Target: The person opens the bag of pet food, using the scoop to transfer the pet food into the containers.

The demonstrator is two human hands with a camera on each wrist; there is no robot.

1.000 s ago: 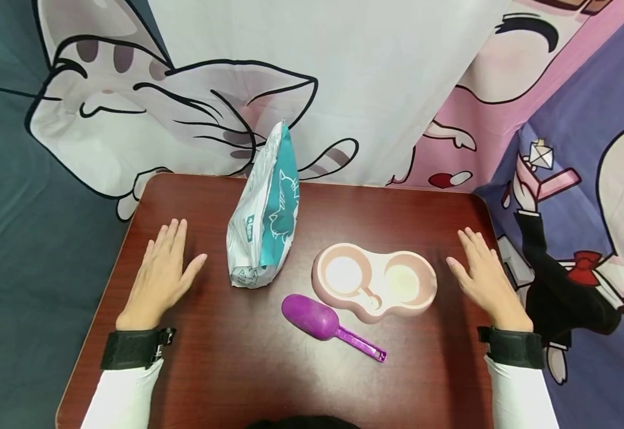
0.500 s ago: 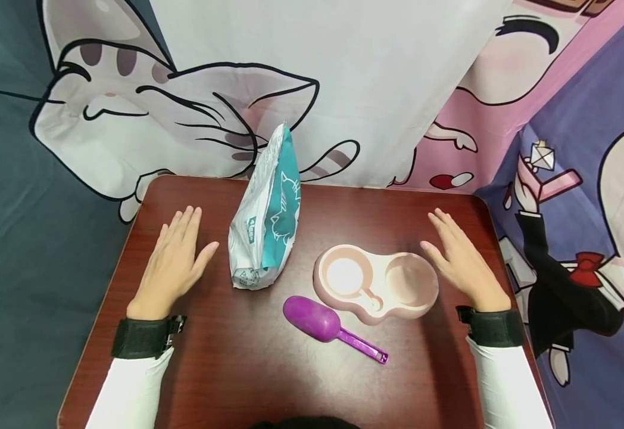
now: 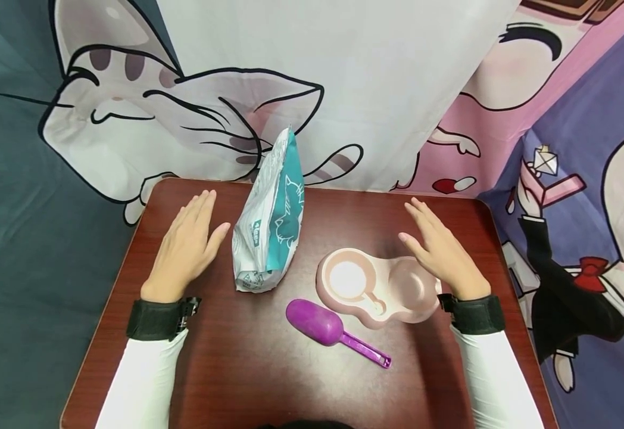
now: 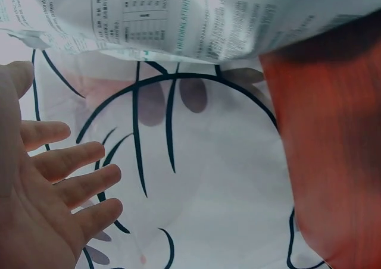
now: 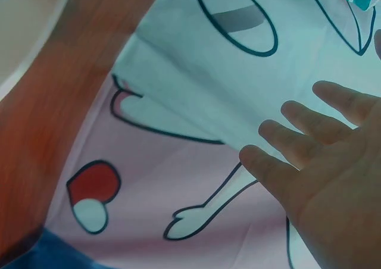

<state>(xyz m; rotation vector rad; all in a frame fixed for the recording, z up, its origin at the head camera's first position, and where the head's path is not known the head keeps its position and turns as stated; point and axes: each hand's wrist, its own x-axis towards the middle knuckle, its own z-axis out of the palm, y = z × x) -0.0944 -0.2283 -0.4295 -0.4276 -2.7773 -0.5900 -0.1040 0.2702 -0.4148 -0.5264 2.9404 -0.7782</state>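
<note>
A white and teal bag (image 3: 269,226) with a cat outline stands upright at the table's back left. My left hand (image 3: 186,247) is held just left of it, fingers straight, not touching it. Printed text on the bag (image 4: 178,19) shows along the top of the left wrist view. My right hand (image 3: 446,250) hovers over the right end of a pink double bowl (image 3: 378,304), fingers straight and holding nothing. In front of the bowl lies a purple scoop (image 3: 317,322), its handle pointing to the lower right.
The brown wooden table (image 3: 247,381) has a back edge that meets a printed cloth (image 3: 387,89) with cartoon cats. A dark green cloth (image 3: 39,268) hangs at the left and a blue printed one at the right.
Both hands have moved inward and forward, the left toward the bag and the right from beside the bowl to over its right end. The bag, bowl and scoop have stayed in place.
</note>
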